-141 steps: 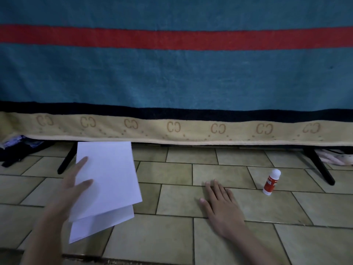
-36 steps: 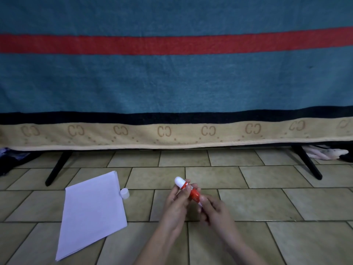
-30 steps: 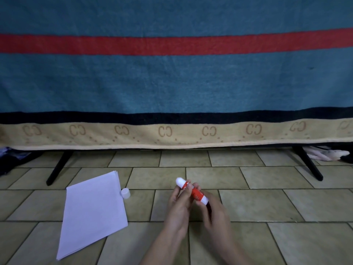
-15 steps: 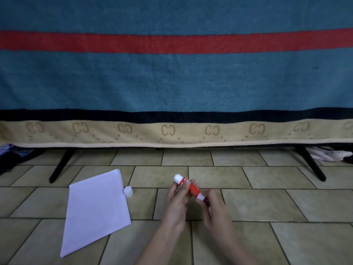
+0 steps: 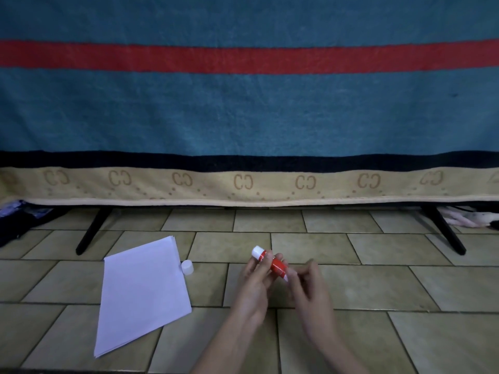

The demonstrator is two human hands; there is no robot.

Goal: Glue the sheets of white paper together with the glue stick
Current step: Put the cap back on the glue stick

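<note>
Red glue stick (image 5: 271,263) gripped in my left hand (image 5: 256,282); right fingers (image 5: 297,275) pinch its base; I'd twist gently, exposing little glue.

Both hands (image 5: 280,287) hold the uncapped glue stick (image 5: 270,263), apparently twisting, beside stacked paper (image 5: 143,295).

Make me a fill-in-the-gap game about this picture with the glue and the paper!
1. The left hand holds the glue stick, whose label is white and ____.
2. The little white cap lies on the tiled floor, touching the ____ edge of the paper.
3. The stack of white paper lies to the ____ of both hands.

Missing words: red; right; left
</note>
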